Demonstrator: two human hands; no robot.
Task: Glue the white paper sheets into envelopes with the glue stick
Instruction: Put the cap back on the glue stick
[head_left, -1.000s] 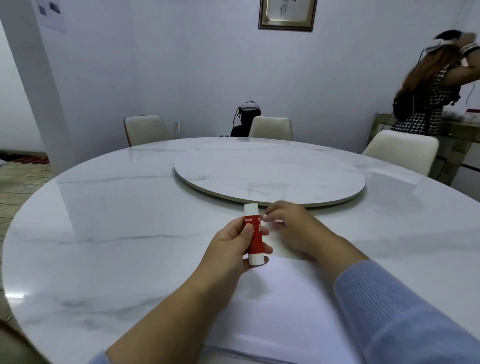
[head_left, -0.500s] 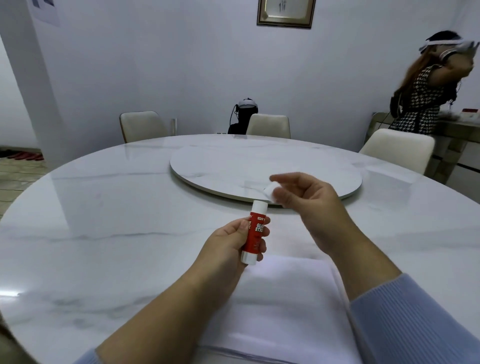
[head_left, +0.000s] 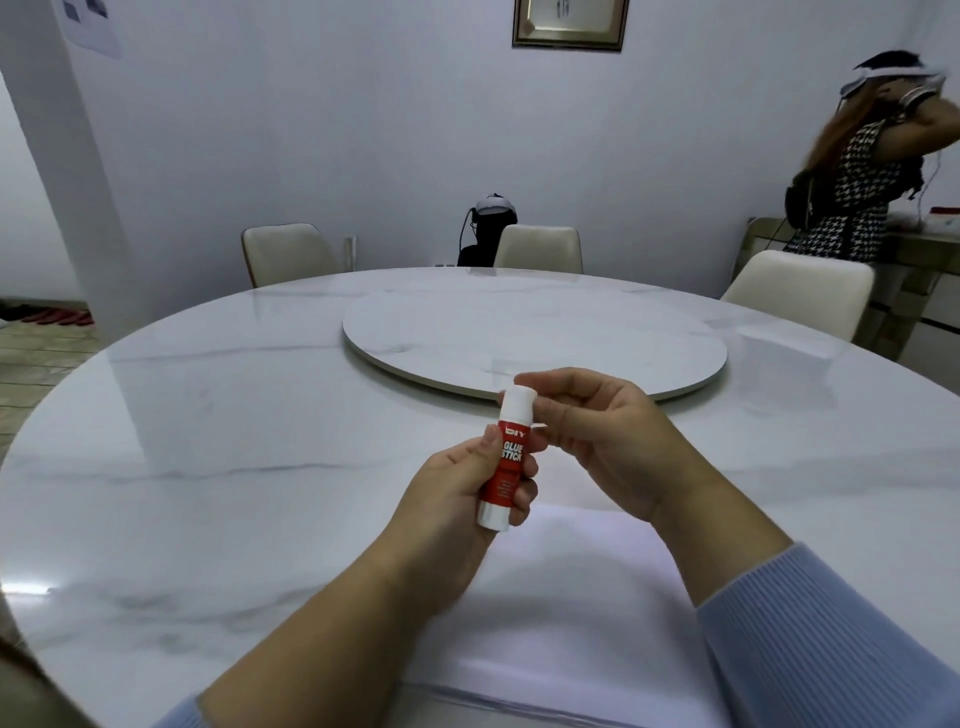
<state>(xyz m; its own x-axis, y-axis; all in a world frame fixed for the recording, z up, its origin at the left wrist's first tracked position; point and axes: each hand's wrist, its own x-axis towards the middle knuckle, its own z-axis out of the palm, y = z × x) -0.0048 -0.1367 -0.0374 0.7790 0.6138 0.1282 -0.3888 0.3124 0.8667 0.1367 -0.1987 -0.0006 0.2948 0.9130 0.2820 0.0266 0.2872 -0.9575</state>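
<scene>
Just above the near edge of the tabletop (head_left: 218, 467), the left hand (head_left: 457, 499) wraps its grip around the red middle of the glue stick (head_left: 506, 462), thumb on one side and fingers curled round the other, holding it nearly upright. The right hand (head_left: 597, 436) sits just beyond that grip, its fingers pinched on the white cap (head_left: 517, 402) at the top end. Below both hands lies the stack of paper sheets (head_left: 561, 613), flat and untouched.

The stick looks light, stiff and smooth, so a firm hold round the barrel suits it, with the cap end left free. The sheets are likely thin and floppy and easy to crease; best lifted by an edge or corner, and pressed flat while glue goes on.
</scene>
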